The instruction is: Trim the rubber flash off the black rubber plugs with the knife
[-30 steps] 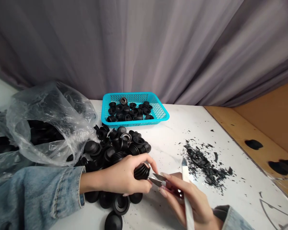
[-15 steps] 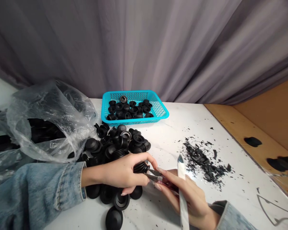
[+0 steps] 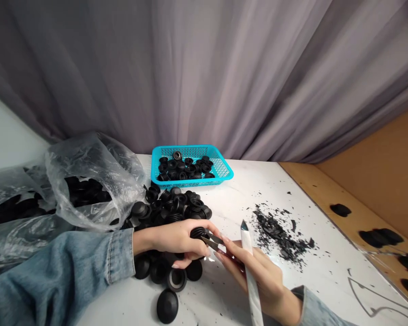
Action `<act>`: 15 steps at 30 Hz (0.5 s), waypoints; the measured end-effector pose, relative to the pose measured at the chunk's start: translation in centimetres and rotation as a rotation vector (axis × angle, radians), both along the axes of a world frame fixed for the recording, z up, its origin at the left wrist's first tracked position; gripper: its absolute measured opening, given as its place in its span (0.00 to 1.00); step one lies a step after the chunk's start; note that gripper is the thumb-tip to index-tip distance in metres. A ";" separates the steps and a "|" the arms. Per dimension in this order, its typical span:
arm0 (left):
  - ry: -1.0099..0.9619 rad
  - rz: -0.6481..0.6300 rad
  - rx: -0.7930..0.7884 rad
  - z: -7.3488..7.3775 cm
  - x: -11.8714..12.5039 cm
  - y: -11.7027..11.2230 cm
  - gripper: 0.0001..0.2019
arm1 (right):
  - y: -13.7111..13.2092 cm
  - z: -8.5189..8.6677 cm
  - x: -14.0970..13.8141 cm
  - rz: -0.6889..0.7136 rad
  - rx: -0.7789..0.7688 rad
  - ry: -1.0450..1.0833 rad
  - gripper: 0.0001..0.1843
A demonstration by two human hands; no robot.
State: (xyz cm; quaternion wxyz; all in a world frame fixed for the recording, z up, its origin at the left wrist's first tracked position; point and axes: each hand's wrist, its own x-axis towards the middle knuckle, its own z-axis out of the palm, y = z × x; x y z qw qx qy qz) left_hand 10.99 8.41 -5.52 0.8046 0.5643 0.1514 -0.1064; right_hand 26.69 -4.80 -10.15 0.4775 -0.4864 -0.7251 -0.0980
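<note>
My left hand [image 3: 177,237] is closed around a black ribbed rubber part [image 3: 199,232], held just above the white table [image 3: 231,199]. My right hand [image 3: 258,276] grips small metal snips [image 3: 215,242] whose blades touch the part's edge. A long white-handled blade [image 3: 249,267] also lies in my right hand, pointing away from me. A heap of the same black rubber parts [image 3: 173,206] lies beside and under my left hand.
A turquoise basket [image 3: 224,167] holding more black parts stands at the back. A clear plastic bag [image 3: 88,181] of parts lies at the left. Black rubber trimmings [image 3: 279,233] are scattered at the right. A wooden board [image 3: 353,213] edges the table; grey curtain behind.
The view has tilted and shifted, so everything sits a little lower and left. Both hands have stayed together, the snips still at the rubber part.
</note>
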 end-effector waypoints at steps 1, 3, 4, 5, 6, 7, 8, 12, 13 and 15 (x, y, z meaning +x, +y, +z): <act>-0.006 0.010 0.008 0.0 0.0 0.0 0.15 | 0.0 0.0 0.0 0.003 -0.007 0.015 0.18; -0.017 0.011 0.041 0.0 0.0 -0.1 0.13 | 0.0 0.1 0.1 0.017 -0.037 0.050 0.17; -0.022 0.007 0.066 0.0 -0.1 -0.1 0.12 | 0.1 0.2 0.1 0.029 -0.050 0.066 0.17; -0.024 0.009 0.092 0.0 -0.1 -0.1 0.12 | 0.1 0.4 0.2 0.044 -0.061 0.079 0.18; -0.024 0.012 0.111 -0.1 -0.2 -0.1 0.12 | 0.1 0.6 0.3 0.061 -0.068 0.091 0.18; -0.020 0.014 0.115 -0.1 -0.2 -0.1 0.14 | 0.2 0.8 0.3 0.077 -0.072 0.102 0.17; -0.013 0.014 0.099 -0.2 -0.2 -0.1 0.17 | 0.3 1.1 0.4 0.091 -0.077 0.112 0.17; -0.003 -0.001 0.021 -0.2 -0.3 -0.2 0.20 | 0.8 1.8 0.6 0.121 -0.127 0.172 0.12; -0.006 0.014 0.043 -0.2 -0.3 -0.2 0.19 | 0.9 2.0 0.7 0.122 -0.143 0.193 0.11; -0.006 0.058 0.108 0.0 -0.2 -0.2 0.15 | 1.0 2.4 0.8 0.116 -0.171 0.232 0.10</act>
